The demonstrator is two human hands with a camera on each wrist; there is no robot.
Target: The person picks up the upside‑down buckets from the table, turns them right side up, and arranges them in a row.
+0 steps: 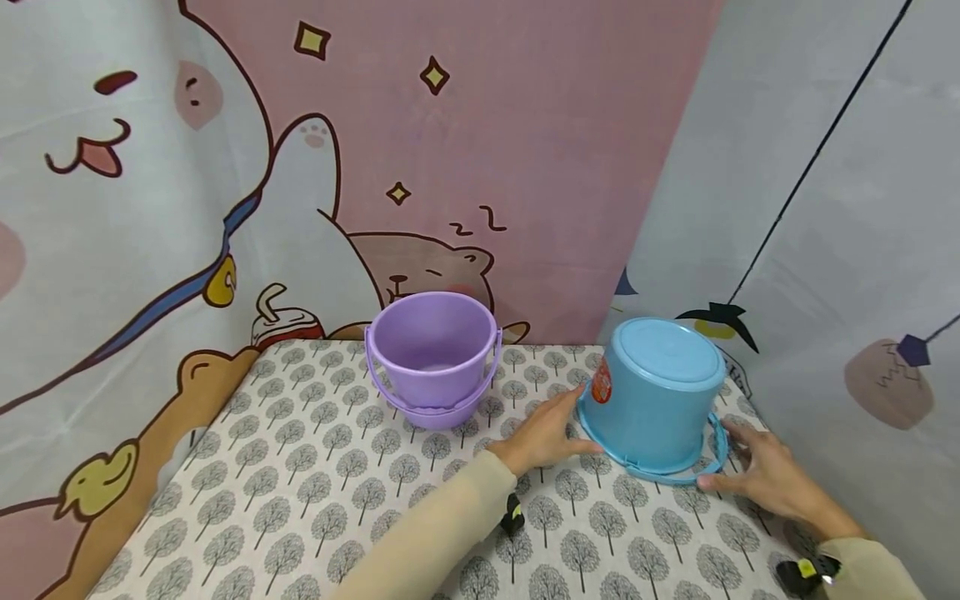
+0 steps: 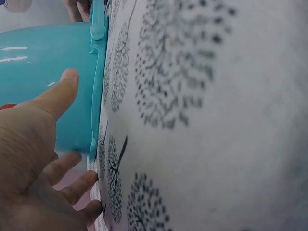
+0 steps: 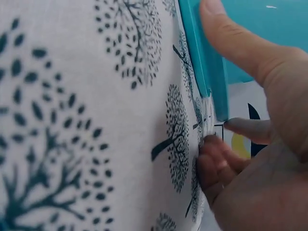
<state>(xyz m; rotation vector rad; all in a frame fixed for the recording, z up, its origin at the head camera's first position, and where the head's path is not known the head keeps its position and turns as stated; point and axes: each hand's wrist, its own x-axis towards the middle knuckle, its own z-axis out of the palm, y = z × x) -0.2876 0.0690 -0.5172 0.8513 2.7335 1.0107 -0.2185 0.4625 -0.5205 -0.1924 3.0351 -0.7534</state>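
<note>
A light blue bucket [image 1: 648, 417] stands upside down on the right of the table, its rim low at the cloth and a red label on its left side. My left hand [image 1: 546, 433] is spread at the bucket's left side, thumb in front and fingers around the far side. In the left wrist view, the left thumb [image 2: 62, 94] lies over the bucket wall. To the right of the bucket, my right hand [image 1: 772, 477] has its fingers apart beside the blue handle [image 1: 722, 450]. The right thumb [image 3: 236, 36] overlaps the handle at the rim in the right wrist view.
Two purple buckets [image 1: 435, 350], one nested in the other, stand upright left of the blue one, handles hanging in front. A tree-print cloth [image 1: 322, 492] covers the table. Behind it hangs a cartoon-printed curtain [image 1: 540, 167], with a pale part along the right side.
</note>
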